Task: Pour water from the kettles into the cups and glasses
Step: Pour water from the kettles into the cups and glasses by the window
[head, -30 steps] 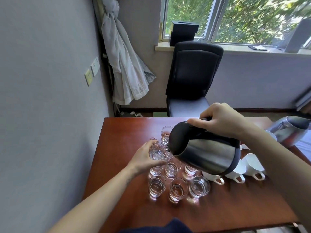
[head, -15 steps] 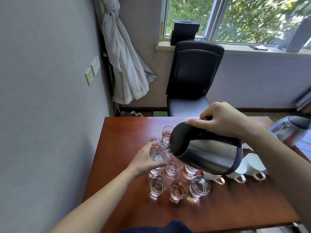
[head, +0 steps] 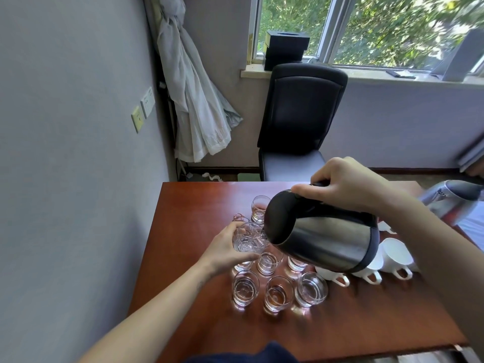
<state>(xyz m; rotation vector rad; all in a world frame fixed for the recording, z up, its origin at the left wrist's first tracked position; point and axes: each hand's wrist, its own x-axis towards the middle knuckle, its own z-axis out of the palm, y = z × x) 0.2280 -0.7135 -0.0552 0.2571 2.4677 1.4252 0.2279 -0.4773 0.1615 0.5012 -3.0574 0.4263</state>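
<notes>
Over a red-brown surface (head: 188, 205) crowded with drinkware, a kettle (head: 324, 237) tips spout-down against the rim of a glass (head: 248, 238) held tilted above the rest. Whether water is running cannot be told.

The risks look plain. The spout meets a small, slanted mouth, so a steeper tilt could send water over the rim and onto the holding fingers or the glasses (head: 279, 294) standing just below. The kettle's belly also hangs low over the back rows and the white cups (head: 395, 254) beside them, where a dip or swing could knock one over.

The right hand (head: 348, 184) has its grip closed tight around the black top handle, one finger reaching forward toward the lid. The left hand (head: 222, 251) wraps a curled grip round the glass from the left, thumb below and fingers behind it. A second kettle (head: 451, 200) waits, untouched, at the far right edge.
</notes>
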